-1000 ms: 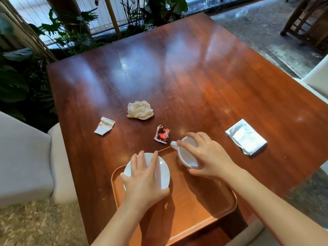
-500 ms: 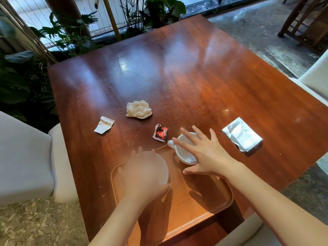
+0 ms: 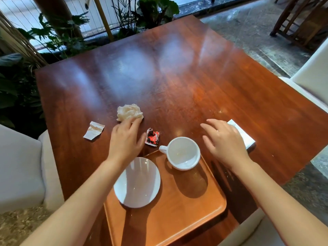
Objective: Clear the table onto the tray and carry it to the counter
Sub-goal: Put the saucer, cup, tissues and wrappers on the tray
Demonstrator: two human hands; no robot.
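Observation:
An orange-brown tray (image 3: 191, 208) lies at the near edge of the wooden table (image 3: 177, 82). On it sit a white saucer (image 3: 137, 182) and an empty white cup (image 3: 183, 153). My left hand (image 3: 125, 139) is open, its fingertips reaching the crumpled beige napkin (image 3: 129, 111). My right hand (image 3: 223, 141) is open and hovers over the left end of a folded silver-white packet (image 3: 244, 134). A red and black wrapper (image 3: 152, 137) lies between my hands. A torn white paper sachet (image 3: 93, 130) lies to the left.
White upholstered chairs stand at the left (image 3: 19, 167) and right (image 3: 314, 75) of the table. Green plants (image 3: 58, 38) and a railing stand beyond the far edge. Dark wooden chairs (image 3: 298, 20) are at the far right on the stone floor.
Both hands have let go of the saucer and cup, which now sit on the tray. My left hand moved forward to the napkin; my right hand moved right toward the silver packet.

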